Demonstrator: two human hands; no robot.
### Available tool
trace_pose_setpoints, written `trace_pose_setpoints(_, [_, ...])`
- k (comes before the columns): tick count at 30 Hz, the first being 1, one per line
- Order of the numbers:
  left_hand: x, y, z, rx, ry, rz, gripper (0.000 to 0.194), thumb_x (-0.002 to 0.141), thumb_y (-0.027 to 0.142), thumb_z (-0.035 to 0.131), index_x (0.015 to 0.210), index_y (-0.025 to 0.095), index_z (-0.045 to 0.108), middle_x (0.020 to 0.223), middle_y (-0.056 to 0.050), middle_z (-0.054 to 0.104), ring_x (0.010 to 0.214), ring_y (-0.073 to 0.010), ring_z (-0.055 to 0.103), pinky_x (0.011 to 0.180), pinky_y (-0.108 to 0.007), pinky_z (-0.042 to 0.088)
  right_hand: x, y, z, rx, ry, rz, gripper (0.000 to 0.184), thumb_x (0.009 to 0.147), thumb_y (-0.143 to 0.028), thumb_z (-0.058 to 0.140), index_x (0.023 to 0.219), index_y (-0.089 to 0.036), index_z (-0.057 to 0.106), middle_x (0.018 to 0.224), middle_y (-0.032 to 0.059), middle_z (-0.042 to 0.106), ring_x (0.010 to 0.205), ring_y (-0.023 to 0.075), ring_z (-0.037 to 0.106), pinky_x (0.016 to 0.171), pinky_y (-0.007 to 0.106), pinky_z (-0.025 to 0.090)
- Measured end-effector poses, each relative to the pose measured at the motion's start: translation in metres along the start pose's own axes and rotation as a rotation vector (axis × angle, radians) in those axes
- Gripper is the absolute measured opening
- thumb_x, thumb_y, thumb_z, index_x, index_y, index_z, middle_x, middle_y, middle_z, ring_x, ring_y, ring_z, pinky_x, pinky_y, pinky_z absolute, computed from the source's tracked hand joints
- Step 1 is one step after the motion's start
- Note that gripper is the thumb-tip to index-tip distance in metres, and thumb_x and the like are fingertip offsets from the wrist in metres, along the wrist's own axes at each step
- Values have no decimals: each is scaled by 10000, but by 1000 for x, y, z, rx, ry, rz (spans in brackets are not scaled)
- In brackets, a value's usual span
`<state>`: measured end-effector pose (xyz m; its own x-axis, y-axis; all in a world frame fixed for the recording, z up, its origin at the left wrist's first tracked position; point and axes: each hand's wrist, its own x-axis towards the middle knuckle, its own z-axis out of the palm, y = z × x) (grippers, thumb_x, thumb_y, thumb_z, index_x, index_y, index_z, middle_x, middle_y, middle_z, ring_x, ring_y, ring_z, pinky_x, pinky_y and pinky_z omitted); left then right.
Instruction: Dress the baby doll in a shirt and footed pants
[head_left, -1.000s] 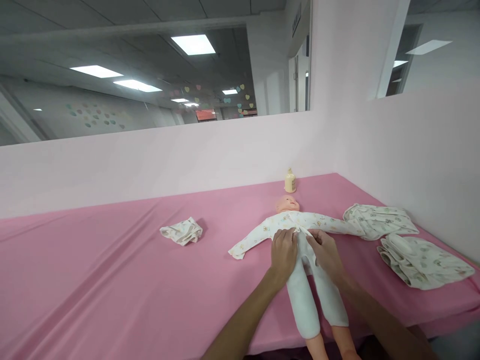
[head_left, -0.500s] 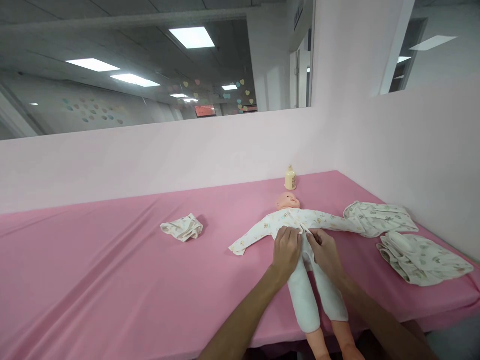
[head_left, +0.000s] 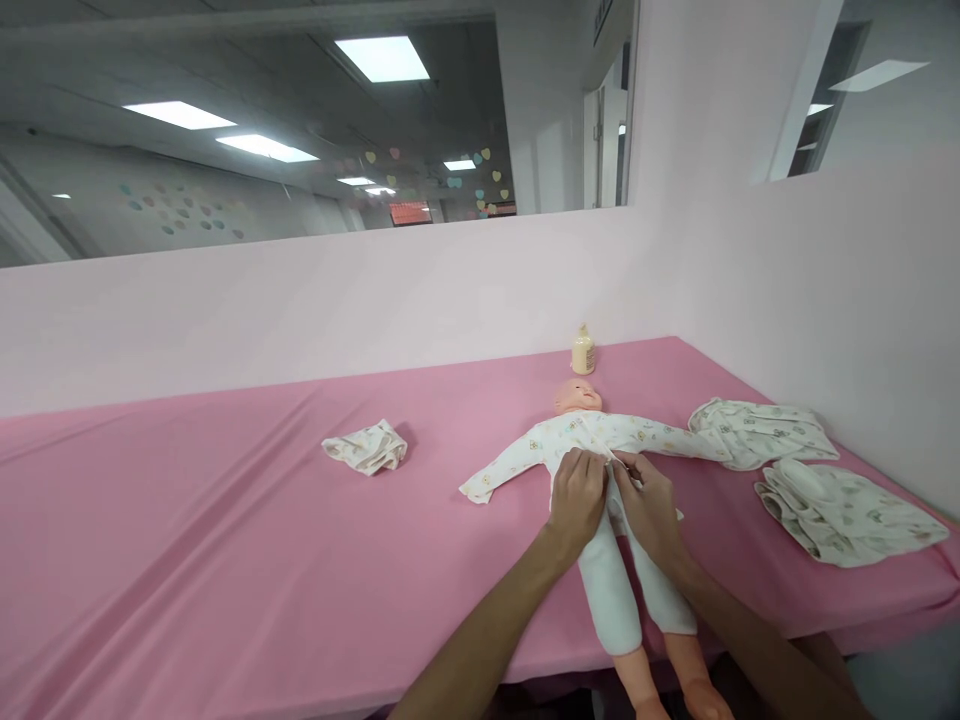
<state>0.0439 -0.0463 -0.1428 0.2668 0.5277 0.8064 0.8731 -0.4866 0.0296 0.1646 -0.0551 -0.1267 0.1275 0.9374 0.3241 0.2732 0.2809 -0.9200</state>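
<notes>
A baby doll lies on its back on the pink-covered table, its feet toward me. It wears a white patterned baby shirt with long sleeves spread to both sides, and plain white leggings. Over the doll's belly, my left hand is closed on the shirt's front. Close beside it, my right hand pinches the same front, thumb and fingers together. The fingertips of both hands nearly meet. Exactly what part of the cloth they grip is hidden by the fingers.
A cream pump bottle stands behind the doll's head by the wall. One crumpled patterned cloth lies to the left. Two folded patterned cloths, the rear cloth and the front cloth, lie at the right. The pink sheet has creases.
My fingertips have drawn closer together at the shirt front, and the small gap in the cloth between them has narrowed. The camera view has shifted slightly.
</notes>
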Motion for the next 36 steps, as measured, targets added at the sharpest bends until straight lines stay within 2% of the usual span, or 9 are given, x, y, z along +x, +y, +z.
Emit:
trace_pose_setpoints(3, [1,1,-1,21,-1,-8,159,854,53,441,795,178,521,750,-52,563,715,-200,477,632,-324,391,-1,-1,0,-6,-10,-1,315,861,-420,496,995,-192,665,990,84,698,889,221,632,806,357,488])
trace_pose_setpoints(12, [2,7,-4,92,-108,13,174,862,48,415,832,173,532,780,-77,565,743,-215,499,657,-343,416,-9,5,4,-27,27,-79,215,863,-388,513,872,-197,611,903,72,656,832,208,594,773,354,475])
trace_pose_setpoints(19, [-1,3,1,-47,-74,-47,146,851,60,443,813,173,528,782,-67,576,747,-209,486,654,-331,416,-7,10,4,-42,3,-230,206,893,-341,471,870,-198,617,1065,101,612,1010,221,571,873,380,475])
trace_pose_setpoints(23, [0,2,0,-190,-90,-178,172,892,89,422,811,173,548,782,-53,602,776,-199,509,666,-317,426,-7,10,5,-19,-5,-249,220,897,-325,470,913,-197,648,1087,100,635,1034,220,582,916,400,472])
trace_pose_setpoints(26, [4,6,-4,-352,-134,-361,169,905,127,432,856,179,586,838,-43,636,817,-184,543,708,-315,447,-7,10,5,5,-18,-229,239,895,-315,470,946,-198,672,1081,99,662,1024,224,598,923,414,476])
trace_pose_setpoints(30, [14,12,-14,-551,-198,-589,196,867,133,449,877,196,634,900,-31,676,866,-180,579,777,-335,460,-6,12,7,27,-7,-206,243,881,-284,476,966,-203,688,1104,91,673,1029,221,612,928,416,484])
trace_pose_setpoints(36, [24,12,-21,-846,-228,-784,238,807,137,448,831,186,679,885,-40,703,833,-165,622,765,-300,478,-6,11,7,-20,27,-229,266,889,-284,465,966,-207,707,1129,91,675,1057,230,613,945,432,487])
